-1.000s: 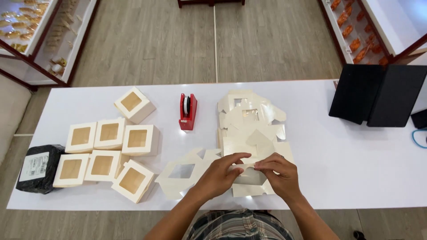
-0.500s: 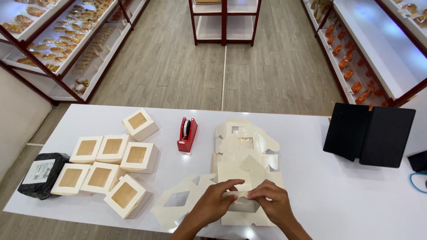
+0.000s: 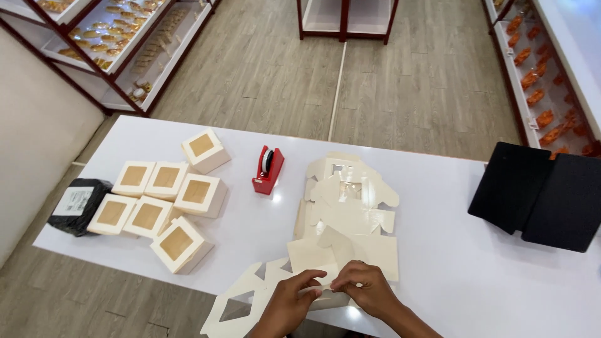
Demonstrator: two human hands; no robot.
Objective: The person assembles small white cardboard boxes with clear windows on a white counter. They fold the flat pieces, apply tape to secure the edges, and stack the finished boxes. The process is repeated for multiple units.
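Flat cream die-cut cardboard box blank (image 3: 325,285) lies at near edge of white counter (image 3: 476,275), directly under both hands, just below stack of unfolded cream blanks (image 3: 347,203). Left hand (image 3: 291,305) and right hand (image 3: 369,291) both pinch its folded edge, fingertips nearly meeting. Fold line runs left-right between hands; both equally close. Another blank with window cutout (image 3: 235,307) just left of stack's near end.

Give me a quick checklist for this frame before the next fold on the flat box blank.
1. Both hands on the blank: left hand and right hand pinch the flat box blank - ok.
2. Blank supported by the white table - ok.
3. Stack of unfolded blanks within reach - ok.
4. Red tape dispenser upright, clear of hands - ok.
5. Finished window boxes set aside - ok.
6. Fold crease aligned - cannot tell.
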